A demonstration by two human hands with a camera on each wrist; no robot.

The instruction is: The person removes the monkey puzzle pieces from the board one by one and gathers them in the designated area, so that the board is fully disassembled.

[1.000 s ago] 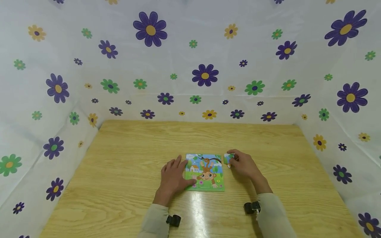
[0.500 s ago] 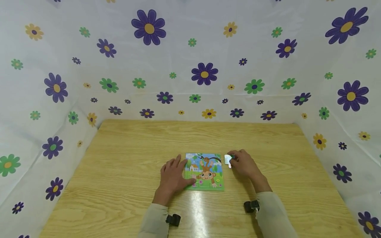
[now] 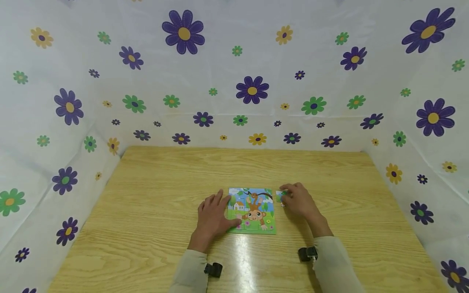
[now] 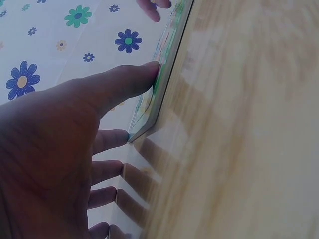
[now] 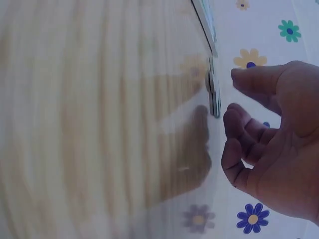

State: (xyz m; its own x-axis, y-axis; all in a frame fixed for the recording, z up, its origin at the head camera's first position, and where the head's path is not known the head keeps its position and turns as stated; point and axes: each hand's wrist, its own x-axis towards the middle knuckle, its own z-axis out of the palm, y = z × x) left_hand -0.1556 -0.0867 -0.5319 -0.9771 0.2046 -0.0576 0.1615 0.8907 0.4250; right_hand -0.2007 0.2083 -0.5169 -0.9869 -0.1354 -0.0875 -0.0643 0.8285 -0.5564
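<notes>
Nearest, two pale sleeves reach in over the near edge of the scene, the left sleeve (image 3: 189,272) and the right sleeve (image 3: 336,264), each with a black clip at the wrist, one on the left (image 3: 213,270) and one on the right (image 3: 307,254). Beyond them, a bright streak of reflected light runs across the wooden table (image 3: 165,183).

Farther in, the left hand (image 3: 212,217) lies spread at the left side of a square picture puzzle (image 3: 253,209). It grasps nothing: the thumb rests flat on the puzzle's near left corner, the index fingertip touches its left edge, and the other fingers reach down to the wood. The puzzle lies flat and shows a monkey hanging from a branch, a small house to the left, and flowers along the near side.

Just right of the puzzle, toward its far corner, a small piece (image 3: 279,196) lies on the table, apart from the board. The right hand (image 3: 300,201) is over its right part with thumb and fingers parted; the right wrist view shows a gap between the fingertips and the piece, so that grip is released.

At the far side, past more bare wood, hangs a white cloth (image 3: 220,73) printed with purple, green and yellow flowers.
</notes>
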